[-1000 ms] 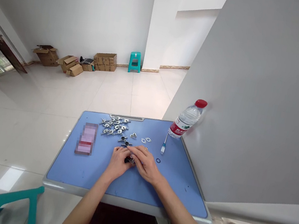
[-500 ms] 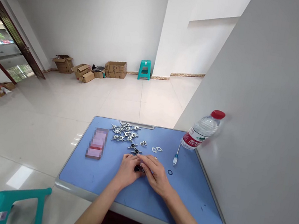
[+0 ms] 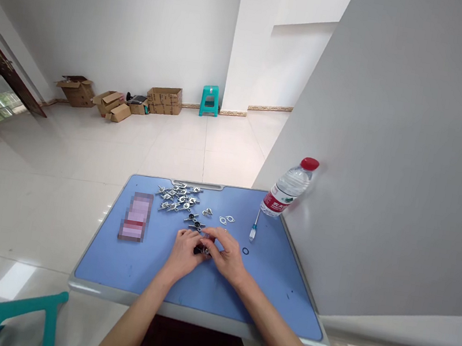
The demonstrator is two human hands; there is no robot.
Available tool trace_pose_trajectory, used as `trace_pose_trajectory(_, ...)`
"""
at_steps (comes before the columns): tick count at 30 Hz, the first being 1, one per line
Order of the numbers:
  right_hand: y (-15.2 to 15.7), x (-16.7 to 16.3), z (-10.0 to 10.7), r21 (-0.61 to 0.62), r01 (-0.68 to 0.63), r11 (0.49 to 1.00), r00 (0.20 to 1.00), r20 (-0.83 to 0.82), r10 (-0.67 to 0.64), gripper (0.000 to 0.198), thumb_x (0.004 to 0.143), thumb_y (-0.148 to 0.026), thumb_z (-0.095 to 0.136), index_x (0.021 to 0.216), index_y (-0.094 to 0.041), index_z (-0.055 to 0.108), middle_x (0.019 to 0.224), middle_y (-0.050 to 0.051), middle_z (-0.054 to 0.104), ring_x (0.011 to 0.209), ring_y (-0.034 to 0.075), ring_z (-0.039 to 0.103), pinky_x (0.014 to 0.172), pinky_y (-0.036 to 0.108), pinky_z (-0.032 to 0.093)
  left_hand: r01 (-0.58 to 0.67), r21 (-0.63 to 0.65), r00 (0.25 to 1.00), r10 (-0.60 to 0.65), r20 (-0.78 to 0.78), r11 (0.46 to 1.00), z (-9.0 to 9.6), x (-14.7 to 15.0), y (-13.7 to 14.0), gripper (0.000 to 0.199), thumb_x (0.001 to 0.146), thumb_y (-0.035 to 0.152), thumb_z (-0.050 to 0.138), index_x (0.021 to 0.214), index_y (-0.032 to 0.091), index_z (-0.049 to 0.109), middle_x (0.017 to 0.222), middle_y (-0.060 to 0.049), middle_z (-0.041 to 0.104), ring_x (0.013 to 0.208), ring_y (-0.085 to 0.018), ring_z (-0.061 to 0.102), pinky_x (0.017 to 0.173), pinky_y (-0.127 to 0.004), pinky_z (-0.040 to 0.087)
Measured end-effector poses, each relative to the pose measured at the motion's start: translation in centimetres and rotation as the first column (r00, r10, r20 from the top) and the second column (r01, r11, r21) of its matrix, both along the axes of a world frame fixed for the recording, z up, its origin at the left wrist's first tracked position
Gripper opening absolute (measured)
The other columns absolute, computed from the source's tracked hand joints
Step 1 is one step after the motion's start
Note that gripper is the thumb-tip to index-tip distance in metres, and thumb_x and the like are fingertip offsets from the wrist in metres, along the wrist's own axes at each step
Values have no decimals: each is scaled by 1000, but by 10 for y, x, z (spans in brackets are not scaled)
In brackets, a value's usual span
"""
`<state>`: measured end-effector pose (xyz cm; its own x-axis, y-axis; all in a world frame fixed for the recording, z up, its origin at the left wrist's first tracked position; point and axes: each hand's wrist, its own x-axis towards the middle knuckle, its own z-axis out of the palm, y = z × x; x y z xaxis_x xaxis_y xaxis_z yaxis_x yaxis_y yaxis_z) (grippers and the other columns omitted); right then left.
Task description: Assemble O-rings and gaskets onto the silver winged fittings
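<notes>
Close together over the blue table, my left hand and my right hand are both closed on one small black-and-silver metal part. Fingers cover most of it, so its exact kind is hidden. Just beyond my fingertips lie two small metal fittings with black round centres. A pile of silver metal fittings spreads farther back to the left. Two flat oval metal plates and a loose silver piece rest behind my hands. A black rubber ring lies right of my right hand.
A screwdriver and a water bottle with a red cap are at the right side of the blue table. A blurred pinkish rectangular object lies at left. A grey panel borders the right; a teal stool stands lower left.
The camera view has turned a little to the right, so the table appears shifted left. Both hands stay on the same part, with only slight finger movement.
</notes>
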<state>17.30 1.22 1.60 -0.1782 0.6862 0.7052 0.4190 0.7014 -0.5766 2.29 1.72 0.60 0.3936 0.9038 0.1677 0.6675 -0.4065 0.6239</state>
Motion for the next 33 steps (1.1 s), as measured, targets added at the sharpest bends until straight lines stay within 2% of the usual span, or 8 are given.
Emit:
trace_pose_trajectory(3,0,2,0,-3,-53,999,997,49,53,30,99,-22,45,125,-23,59,89,6,68,77,18,62,72,32,52,-3,-6,1000,3,-6,1000,0,0,0,6,79,17,66,83,21,65,90,-1,69,91,-22,59,87,-38,38)
trace_pose_trajectory(6,-1,5,5,-29,-111,993,993,36,112,33,99,-20,42,128,-24,58,97,7,69,86,18,64,77,33,52,1,-7,1000,-1,-4,1000,0,-1,0,9,79,17,66,87,22,66,94,-2,70,92,-22,60,87,-38,38)
trace_pose_trajectory(11,-2,4,13,-69,-120,990,993,2,120,24,100,-22,43,110,-24,65,85,3,70,74,16,63,73,30,51,8,-10,1000,-8,5,1000,2,-1,0,13,80,18,68,92,23,66,96,-2,70,94,-22,59,87,-37,37)
trace_pose_trajectory(18,0,0,10,-47,-25,999,1000,6,26,16,98,-28,49,98,-22,64,75,2,66,66,16,57,67,30,49,6,-20,1000,-6,1,1000,2,0,0,12,79,15,67,88,22,66,92,0,69,90,-20,59,87,-37,37)
trace_pose_trajectory(23,-1,2,4,-53,-56,997,998,19,57,23,99,-27,46,115,-23,62,84,3,69,72,17,61,71,31,51,-2,-17,1000,2,0,1000,3,0,-1,7,78,15,66,80,21,63,86,1,67,87,-19,58,86,-36,37)
trace_pose_trajectory(27,-2,8,6,-60,-92,994,995,41,95,31,101,-26,39,123,-24,60,89,5,70,79,19,62,74,33,50,0,-14,1000,0,2,1000,3,-1,-1,8,79,17,66,85,22,65,89,0,67,88,-20,59,87,-36,37)
trace_pose_trajectory(30,-2,11,10,-74,-120,990,993,-12,120,27,100,-26,41,114,-24,64,87,5,70,82,19,63,76,33,51,9,-18,1000,-9,0,1000,3,-1,-1,11,81,19,66,90,24,66,92,0,68,91,-21,59,88,-37,37)
trace_pose_trajectory(33,-2,10,14,-86,-105,991,994,-44,102,21,99,-28,46,99,-23,66,80,3,69,73,18,60,72,32,49,9,-22,1000,-9,-8,1000,2,-1,0,8,81,20,66,89,24,66,87,0,67,88,-21,59,88,-38,37)
